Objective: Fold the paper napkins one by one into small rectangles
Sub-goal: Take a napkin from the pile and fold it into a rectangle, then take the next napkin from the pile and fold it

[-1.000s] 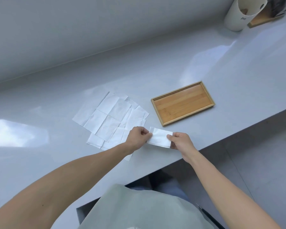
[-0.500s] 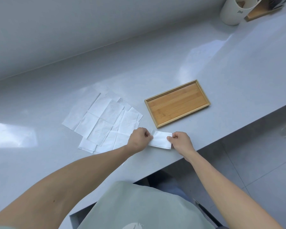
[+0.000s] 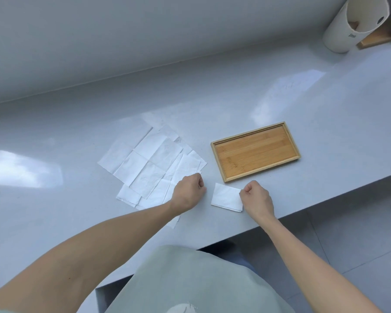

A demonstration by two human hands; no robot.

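Folded napkin (image 3: 226,197) lies just below the tray (image 3: 255,151); right hand (image 3: 256,198) pinches its edge, left hand (image 3: 188,192) curled, apart from it

A pale grey tabletop (image 3: 246,91) meets a grey wall (image 3: 145,30); soft light patches gleam on it, with possibly tiled grey floor (image 3: 359,233) lower right.

A folded white napkin (image 3: 226,197) lies flat, a small rectangle; unfolded, creased napkins (image 3: 151,164) overlap to its left.
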